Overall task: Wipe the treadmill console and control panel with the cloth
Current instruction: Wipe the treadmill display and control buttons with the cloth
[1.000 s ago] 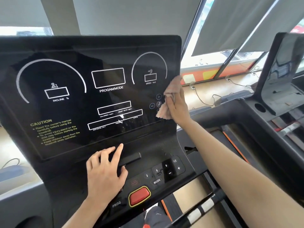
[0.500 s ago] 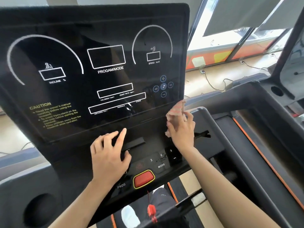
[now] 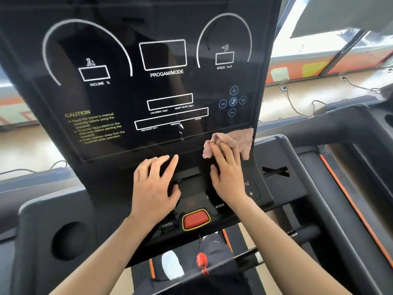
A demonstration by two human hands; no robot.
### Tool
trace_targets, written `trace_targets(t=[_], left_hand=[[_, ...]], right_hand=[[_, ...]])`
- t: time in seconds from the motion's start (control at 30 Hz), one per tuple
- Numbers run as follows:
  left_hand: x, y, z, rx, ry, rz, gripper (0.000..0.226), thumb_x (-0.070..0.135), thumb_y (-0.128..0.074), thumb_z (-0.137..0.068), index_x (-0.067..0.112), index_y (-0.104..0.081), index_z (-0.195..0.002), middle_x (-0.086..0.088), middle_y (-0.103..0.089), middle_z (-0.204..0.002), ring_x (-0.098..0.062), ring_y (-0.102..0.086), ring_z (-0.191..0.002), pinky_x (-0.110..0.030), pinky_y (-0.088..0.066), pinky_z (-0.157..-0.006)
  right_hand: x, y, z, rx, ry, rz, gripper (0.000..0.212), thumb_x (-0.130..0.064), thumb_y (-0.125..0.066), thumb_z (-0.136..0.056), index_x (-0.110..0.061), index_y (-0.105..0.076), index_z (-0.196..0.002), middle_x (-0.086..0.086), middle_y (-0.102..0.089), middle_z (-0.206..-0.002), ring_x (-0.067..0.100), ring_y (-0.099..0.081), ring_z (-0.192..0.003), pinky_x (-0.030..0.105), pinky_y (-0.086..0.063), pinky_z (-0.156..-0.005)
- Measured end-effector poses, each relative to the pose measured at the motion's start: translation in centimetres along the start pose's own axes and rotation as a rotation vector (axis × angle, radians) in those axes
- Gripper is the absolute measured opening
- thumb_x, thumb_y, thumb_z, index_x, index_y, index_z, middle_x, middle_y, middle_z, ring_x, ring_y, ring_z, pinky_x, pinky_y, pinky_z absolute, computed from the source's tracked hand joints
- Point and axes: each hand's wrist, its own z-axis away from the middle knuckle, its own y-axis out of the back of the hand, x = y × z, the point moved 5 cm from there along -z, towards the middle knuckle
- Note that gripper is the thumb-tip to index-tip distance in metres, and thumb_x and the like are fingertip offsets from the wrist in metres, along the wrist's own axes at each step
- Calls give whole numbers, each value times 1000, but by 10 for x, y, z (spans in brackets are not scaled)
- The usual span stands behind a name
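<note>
The treadmill's black console screen (image 3: 161, 88) fills the upper middle, with white gauge outlines and yellow caution text. Below it slopes the control panel (image 3: 194, 195) with a red stop button (image 3: 196, 219). A crumpled pink cloth (image 3: 239, 139) lies against the screen's lower right corner, where it meets the panel. My right hand (image 3: 227, 179) presses the cloth with straight fingers; its fingertips are partly buried in the folds. My left hand (image 3: 155, 186) rests flat on the panel's ledge to the left, fingers spread, holding nothing.
A red safety clip (image 3: 201, 262) hangs on a cord under the stop button. A round cup recess (image 3: 68, 241) sits in the left tray. The right handrail (image 3: 323, 124) runs beside the console. A neighbouring treadmill deck with an orange stripe (image 3: 348, 201) lies to the right. Cables trail on the floor.
My right hand carried the cloth from the screen's right edge down to its lower right corner, then left along the bottom. The view tilted down and closer. The left hand stayed put.
</note>
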Motion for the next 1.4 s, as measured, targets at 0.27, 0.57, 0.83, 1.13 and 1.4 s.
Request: trace_targets(t=[0.27, 0.57, 0.83, 1.13, 1.4], left_hand=[[6, 16, 0, 41, -56, 209, 57, 21, -67, -86, 15, -61, -142, -2, -60, -145, -28, -50, -140, -44, -42, -112], [58, -21, -54, -202, -340, -28, 75, 27, -56, -90, 18, -32, -160, 2, -33, -168, -27, -34, -148, -43, -31, -118], [50, -25, -45, -85, -301, -182, 65, 28, -59, -86, 17, -50, -150, 1, -48, -157, -28, -45, -130, -46, -31, -109], [3, 0, -9, -62, -160, -209, 64, 39, -62, -86, 22, -55, -147, 3, -51, -156, -30, -51, -130, -51, -32, -110], [-41, 29, 35, 108, -24, -67, 55, 22, -66, -86, 13, -63, -140, -7, -58, -149, -31, -52, -139, -46, -41, -111]], right_hand=[[-12, 0, 0, -79, 86, 105, 68, -16, -65, -86, -26, -47, -151, 1, -46, -147, 44, -35, -132, 59, -35, -112], [4, 26, -8, -161, 266, -3, 55, 3, -59, -87, -15, -61, -140, -2, -56, -148, 37, -46, -126, 49, -40, -114], [35, 45, -11, 114, 70, -142, 53, -1, -73, -89, -6, -58, -140, 16, -43, -149, 31, -48, -134, 42, -46, -110], [11, 8, -11, 76, 112, 54, 41, -25, -74, -91, -11, -65, -129, 17, -52, -135, 37, -38, -129, 54, -45, -105], [-5, -8, -6, 54, 116, 2, 50, -26, -70, -97, -18, -54, -143, 20, -49, -135, 47, -27, -147, 62, -39, -112]])
